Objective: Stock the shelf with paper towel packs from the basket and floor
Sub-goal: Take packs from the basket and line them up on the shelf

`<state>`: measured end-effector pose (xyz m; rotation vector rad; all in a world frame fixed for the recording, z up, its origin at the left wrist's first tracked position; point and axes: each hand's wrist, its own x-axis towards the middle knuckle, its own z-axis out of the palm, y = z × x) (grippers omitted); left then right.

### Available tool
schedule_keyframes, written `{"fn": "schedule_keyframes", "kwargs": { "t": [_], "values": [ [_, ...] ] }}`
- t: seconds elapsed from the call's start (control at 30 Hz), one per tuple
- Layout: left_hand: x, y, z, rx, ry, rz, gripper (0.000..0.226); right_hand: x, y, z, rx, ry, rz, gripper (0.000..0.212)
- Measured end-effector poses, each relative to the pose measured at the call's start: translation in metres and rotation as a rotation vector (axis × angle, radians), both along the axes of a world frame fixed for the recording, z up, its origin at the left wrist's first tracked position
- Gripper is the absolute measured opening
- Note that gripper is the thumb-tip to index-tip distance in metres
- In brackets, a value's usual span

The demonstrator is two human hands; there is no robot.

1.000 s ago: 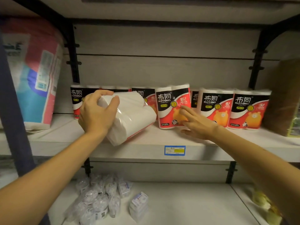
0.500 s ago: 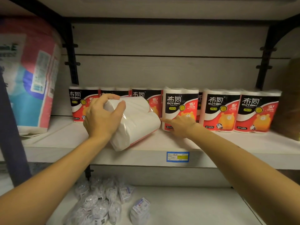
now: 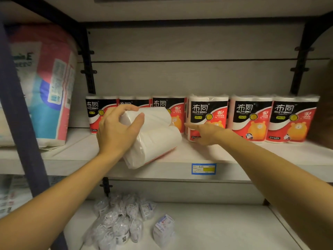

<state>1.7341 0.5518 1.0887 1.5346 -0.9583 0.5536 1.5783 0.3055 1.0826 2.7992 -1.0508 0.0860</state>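
My left hand (image 3: pixel 117 131) grips a two-roll paper towel pack (image 3: pixel 155 139) that lies tilted on its side at the front of the white shelf (image 3: pixel 180 156); its white back faces me. My right hand (image 3: pixel 207 132) reaches in with fingers extended, touching the lower front of an upright red-and-black pack (image 3: pixel 207 114). Several more upright packs stand in a row along the back, two at the right (image 3: pixel 252 118) (image 3: pixel 293 120) and others (image 3: pixel 100 112) partly hidden behind my left hand and the tilted pack.
A large pink-and-blue bagged pack (image 3: pixel 46 83) stands on the neighbouring shelf at left, behind a dark upright post (image 3: pixel 19 112). Black brackets (image 3: pixel 88 69) frame the bay. A blue-yellow price label (image 3: pixel 203 168) is on the shelf edge. Small wrapped items (image 3: pixel 122 221) lie on the lower shelf.
The upright pack under my right hand has been straightened and shifted right, closer to its neighbours. My left hand keeps holding the tilted pack in about the same spot.
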Motion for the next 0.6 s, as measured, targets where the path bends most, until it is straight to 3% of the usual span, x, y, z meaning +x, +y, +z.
{"fn": "schedule_keyframes", "kwargs": {
  "t": [0.13, 0.23, 0.37, 0.47, 0.6],
  "values": [
    [0.001, 0.007, 0.003, -0.019, -0.317, -0.065, 0.03, -0.009, 0.019, 0.011, 0.051, -0.381, 0.076, 0.054],
    [-0.002, 0.01, 0.005, 0.001, -0.835, -0.042, 0.039, -0.014, 0.04, 0.028, 0.27, -0.677, 0.095, 0.039],
    [-0.009, 0.011, 0.0, -0.094, -1.473, -0.014, 0.032, -0.028, 0.071, 0.048, 0.602, -0.932, 0.026, 0.053],
    [-0.014, 0.018, -0.011, -0.113, -1.658, -0.013, 0.022, -0.04, 0.085, 0.057, 0.762, -0.99, 0.031, 0.063],
    [-0.022, 0.024, -0.017, -0.125, -1.731, 0.016, 0.02, -0.053, 0.105, 0.067, 0.991, -0.95, 0.037, 0.073]
  ]
}}
